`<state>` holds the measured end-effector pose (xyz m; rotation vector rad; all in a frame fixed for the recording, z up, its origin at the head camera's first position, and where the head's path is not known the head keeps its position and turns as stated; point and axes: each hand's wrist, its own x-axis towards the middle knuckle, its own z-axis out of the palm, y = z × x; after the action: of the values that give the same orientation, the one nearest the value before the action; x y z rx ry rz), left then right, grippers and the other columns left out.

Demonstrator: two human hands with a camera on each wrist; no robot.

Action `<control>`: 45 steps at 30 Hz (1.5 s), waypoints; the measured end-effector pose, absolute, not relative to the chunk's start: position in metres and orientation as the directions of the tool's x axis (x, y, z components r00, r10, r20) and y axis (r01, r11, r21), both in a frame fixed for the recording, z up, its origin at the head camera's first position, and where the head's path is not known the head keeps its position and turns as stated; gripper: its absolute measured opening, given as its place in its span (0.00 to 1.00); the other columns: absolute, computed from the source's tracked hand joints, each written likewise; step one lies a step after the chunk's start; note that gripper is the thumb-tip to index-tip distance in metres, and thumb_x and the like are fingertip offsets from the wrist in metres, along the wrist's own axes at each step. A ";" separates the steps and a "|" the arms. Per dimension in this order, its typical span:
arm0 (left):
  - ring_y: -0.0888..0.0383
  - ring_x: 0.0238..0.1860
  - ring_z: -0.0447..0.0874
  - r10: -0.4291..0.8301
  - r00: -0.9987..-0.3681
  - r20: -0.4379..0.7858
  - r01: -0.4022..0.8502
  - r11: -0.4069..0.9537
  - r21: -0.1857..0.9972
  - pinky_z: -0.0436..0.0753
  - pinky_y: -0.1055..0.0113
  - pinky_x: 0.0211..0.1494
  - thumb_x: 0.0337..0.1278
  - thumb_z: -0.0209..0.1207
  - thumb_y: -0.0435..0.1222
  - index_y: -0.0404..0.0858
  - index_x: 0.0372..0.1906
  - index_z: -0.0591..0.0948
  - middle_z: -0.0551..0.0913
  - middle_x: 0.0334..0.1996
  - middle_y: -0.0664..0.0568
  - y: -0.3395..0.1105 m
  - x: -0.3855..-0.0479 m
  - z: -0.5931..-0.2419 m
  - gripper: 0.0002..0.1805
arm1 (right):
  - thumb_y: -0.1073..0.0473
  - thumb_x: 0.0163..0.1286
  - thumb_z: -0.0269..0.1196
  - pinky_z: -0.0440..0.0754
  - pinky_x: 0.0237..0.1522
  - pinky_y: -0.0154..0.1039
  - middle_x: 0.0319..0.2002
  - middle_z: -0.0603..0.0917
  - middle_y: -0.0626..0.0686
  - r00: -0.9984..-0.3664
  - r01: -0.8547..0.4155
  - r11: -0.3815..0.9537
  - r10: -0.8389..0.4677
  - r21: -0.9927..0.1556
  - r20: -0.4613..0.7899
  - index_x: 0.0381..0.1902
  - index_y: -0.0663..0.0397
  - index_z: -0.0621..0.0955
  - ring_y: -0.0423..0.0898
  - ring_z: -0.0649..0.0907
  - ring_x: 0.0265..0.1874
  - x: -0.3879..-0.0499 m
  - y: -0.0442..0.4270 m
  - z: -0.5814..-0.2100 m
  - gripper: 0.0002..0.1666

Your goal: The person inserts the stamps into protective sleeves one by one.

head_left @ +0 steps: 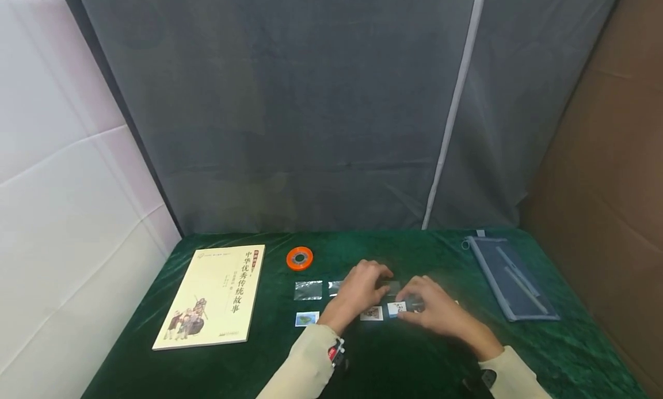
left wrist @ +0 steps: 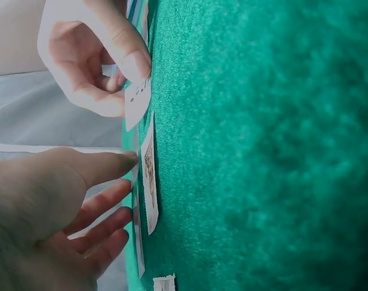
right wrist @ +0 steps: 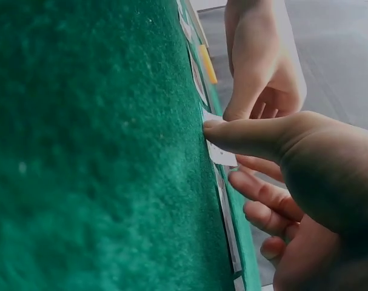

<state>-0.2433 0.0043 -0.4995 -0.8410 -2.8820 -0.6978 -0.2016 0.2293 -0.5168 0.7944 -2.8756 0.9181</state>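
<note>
Pinch on a stamp (head_left: 396, 309), right hand (head_left: 436, 308); left hand (head_left: 358, 288) arched, loose, seemingly empty.

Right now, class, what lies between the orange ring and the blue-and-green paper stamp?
In the head view, a clear rectangular plastic sleeve lies between the ring and the stamp.

A grey fabric wall (head_left: 321, 111) with a pale strip (head_left: 450, 122) stands behind the green tabletop (head_left: 223, 370); white sheeting (head_left: 62, 145) hangs left, a brown wall (head_left: 595, 157) right.
</note>
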 end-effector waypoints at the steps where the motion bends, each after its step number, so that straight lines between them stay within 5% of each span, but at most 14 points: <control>1: 0.56 0.54 0.85 0.493 -0.853 0.174 0.518 0.752 0.409 0.88 0.58 0.60 0.67 0.75 0.40 0.48 0.57 0.90 0.91 0.52 0.54 0.004 -0.244 -0.500 0.16 | 0.49 0.65 0.80 0.80 0.51 0.43 0.46 0.85 0.37 -0.869 -0.476 0.692 -0.464 -0.543 0.172 0.45 0.35 0.88 0.42 0.80 0.49 -0.202 0.229 -0.518 0.13; 10: 0.56 0.53 0.84 0.501 -0.845 0.184 0.528 0.731 0.432 0.87 0.58 0.58 0.68 0.74 0.40 0.47 0.57 0.90 0.90 0.48 0.54 0.006 -0.244 -0.500 0.15 | 0.56 0.67 0.79 0.78 0.38 0.33 0.41 0.86 0.36 -0.838 -0.529 0.605 -0.483 -0.596 0.254 0.46 0.35 0.88 0.35 0.78 0.37 -0.199 0.229 -0.524 0.13; 23: 0.58 0.50 0.81 0.516 -0.841 0.161 0.527 0.714 0.460 0.85 0.65 0.53 0.65 0.76 0.38 0.46 0.58 0.89 0.87 0.45 0.55 0.009 -0.245 -0.497 0.18 | 0.54 0.72 0.75 0.79 0.36 0.33 0.37 0.86 0.34 -0.851 -0.493 0.573 -0.473 -0.655 0.227 0.42 0.32 0.88 0.34 0.80 0.33 -0.194 0.231 -0.522 0.07; 31: 0.64 0.42 0.80 0.510 -0.831 0.220 0.545 0.668 0.507 0.82 0.74 0.44 0.68 0.73 0.37 0.47 0.44 0.92 0.84 0.38 0.58 0.007 -0.240 -0.497 0.04 | 0.53 0.74 0.74 0.80 0.35 0.33 0.38 0.88 0.33 -0.835 -0.530 0.526 -0.460 -0.666 0.302 0.42 0.33 0.89 0.35 0.79 0.31 -0.193 0.232 -0.526 0.05; 37: 0.62 0.45 0.88 0.496 -0.807 0.320 0.573 0.532 0.623 0.87 0.72 0.48 0.73 0.69 0.39 0.48 0.47 0.90 0.88 0.44 0.57 -0.003 -0.229 -0.499 0.03 | 0.52 0.78 0.70 0.80 0.33 0.34 0.34 0.85 0.37 -0.848 -0.493 0.457 -0.441 -0.740 0.293 0.44 0.33 0.89 0.36 0.78 0.30 -0.190 0.230 -0.525 0.03; 45: 0.67 0.44 0.90 0.402 -0.859 0.319 0.466 0.353 0.811 0.90 0.70 0.50 0.77 0.65 0.38 0.45 0.51 0.86 0.92 0.43 0.57 -0.023 -0.208 -0.507 0.05 | 0.53 0.81 0.67 0.83 0.28 0.36 0.33 0.87 0.43 -0.871 -0.407 0.391 -0.440 -0.825 0.221 0.47 0.39 0.85 0.37 0.82 0.26 -0.184 0.218 -0.526 0.02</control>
<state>-0.2082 -0.0233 -0.5071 -0.8128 -2.5301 -1.5518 -0.1838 0.2183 -0.5257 0.8058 -2.6479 1.5551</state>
